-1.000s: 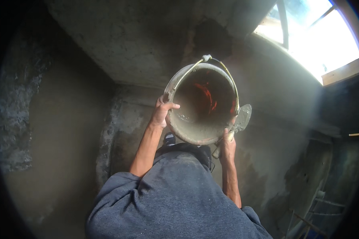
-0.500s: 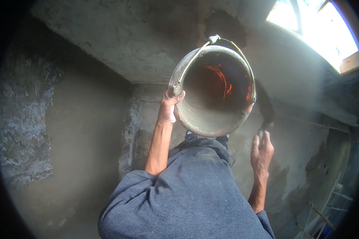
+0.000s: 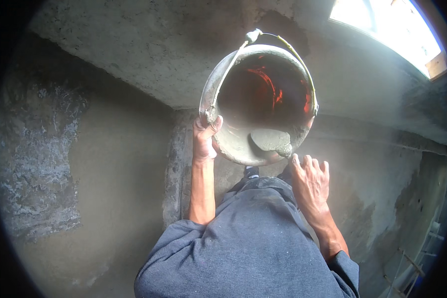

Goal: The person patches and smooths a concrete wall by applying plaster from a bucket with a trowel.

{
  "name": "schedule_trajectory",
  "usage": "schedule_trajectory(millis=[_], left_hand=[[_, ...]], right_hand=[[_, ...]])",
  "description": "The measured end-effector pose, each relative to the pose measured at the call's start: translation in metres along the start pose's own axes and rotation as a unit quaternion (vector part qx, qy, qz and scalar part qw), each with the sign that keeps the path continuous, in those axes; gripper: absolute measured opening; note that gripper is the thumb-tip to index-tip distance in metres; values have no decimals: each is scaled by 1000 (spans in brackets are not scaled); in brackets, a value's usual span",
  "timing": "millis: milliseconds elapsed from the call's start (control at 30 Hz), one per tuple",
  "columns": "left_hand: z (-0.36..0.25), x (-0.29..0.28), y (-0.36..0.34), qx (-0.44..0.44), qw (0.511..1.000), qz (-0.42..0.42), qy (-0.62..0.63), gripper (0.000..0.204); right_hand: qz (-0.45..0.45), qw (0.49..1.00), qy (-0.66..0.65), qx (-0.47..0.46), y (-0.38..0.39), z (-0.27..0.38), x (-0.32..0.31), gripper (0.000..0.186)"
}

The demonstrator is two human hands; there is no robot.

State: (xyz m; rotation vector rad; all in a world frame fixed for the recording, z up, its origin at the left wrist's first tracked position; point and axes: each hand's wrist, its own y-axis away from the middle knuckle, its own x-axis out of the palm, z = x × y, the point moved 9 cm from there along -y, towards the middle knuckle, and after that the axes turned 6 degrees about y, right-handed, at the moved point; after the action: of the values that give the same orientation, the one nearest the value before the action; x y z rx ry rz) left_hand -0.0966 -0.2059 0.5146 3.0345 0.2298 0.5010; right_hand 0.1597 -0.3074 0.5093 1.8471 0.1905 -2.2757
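A person in a grey sweatshirt (image 3: pixel 253 248) holds a mortar-caked bucket (image 3: pixel 258 102) high, its mouth tipped toward the camera. The left hand (image 3: pixel 205 136) is clamped on the bucket's lower left rim. The right hand (image 3: pixel 310 181), which a second ago was pressed to the bucket's underside, has come away and now hangs just below the bucket, fingers spread and holding nothing. So the bucket's weight rests on one hand alone, and it has risen and swung closer to the bright window opening (image 3: pixel 387 30) to its upper right. Inside, at the bottom lip, sits a lump of wet grey mortar (image 3: pixel 270 140); above it the orange inner wall glows. The wire bail (image 3: pixel 283 42) arcs over the top of the bucket.

Left of the bucket stands a rough plastered wall (image 3: pixel 84 164). Dust haze softens everything right of the bucket, and the pale frame far below and right of it is too dim to identify. The person's legs are hidden by the sweatshirt.
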Motion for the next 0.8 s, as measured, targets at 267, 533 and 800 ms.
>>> schedule_trajectory(millis=[267,533,800], left_hand=[[22,-40,-9,-49,991,-46,114,55],[24,-31,5,-45,986,-77,138,50],[16,-19,-1,-48,987,-35,151,49]], right_hand=[[-145,969,193,-55,-40,-9,-80,38],[-111,990,71,-47,-57,-5,-88,28],[-5,999,22,-31,-86,33,-38,26]])
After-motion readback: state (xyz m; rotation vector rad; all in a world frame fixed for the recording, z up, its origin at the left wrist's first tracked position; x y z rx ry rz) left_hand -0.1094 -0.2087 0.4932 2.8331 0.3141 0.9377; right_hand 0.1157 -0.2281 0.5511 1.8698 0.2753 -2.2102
